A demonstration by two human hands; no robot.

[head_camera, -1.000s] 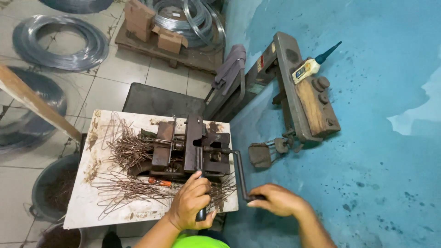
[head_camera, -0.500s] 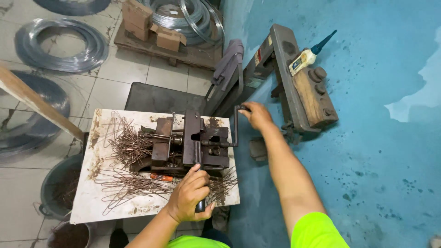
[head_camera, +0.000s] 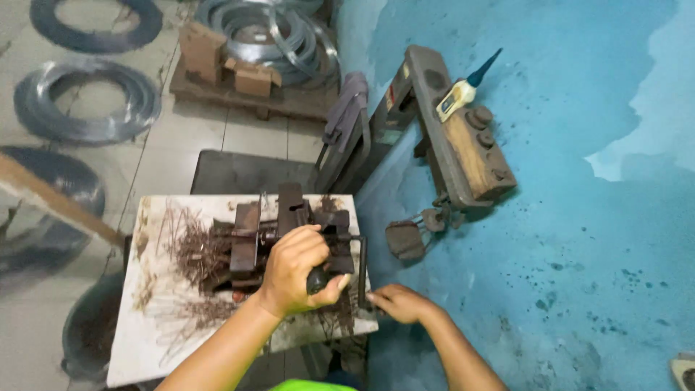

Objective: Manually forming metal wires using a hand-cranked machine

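A dark metal bending jig (head_camera: 271, 224) sits on a small white board (head_camera: 145, 340) strewn with thin rusty bent wires (head_camera: 190, 253). My left hand (head_camera: 297, 268) is closed around a black handle at the jig's near side. My right hand (head_camera: 397, 303) rests at the board's right front corner, fingers on the lower end of the jig's dark crank lever (head_camera: 362, 271).
Coils of steel wire (head_camera: 87, 101) lie on the tiled floor at left and on a wooden pallet (head_camera: 246, 98) with cardboard boxes. A metal-and-wood bench machine (head_camera: 456, 137) stands against the blue wall, a bottle on top. A dark bucket (head_camera: 87, 337) sits below left.
My right hand has swung the crank lever from the jig's far right side back down to the board's near corner. My left hand has shifted up onto the handle.
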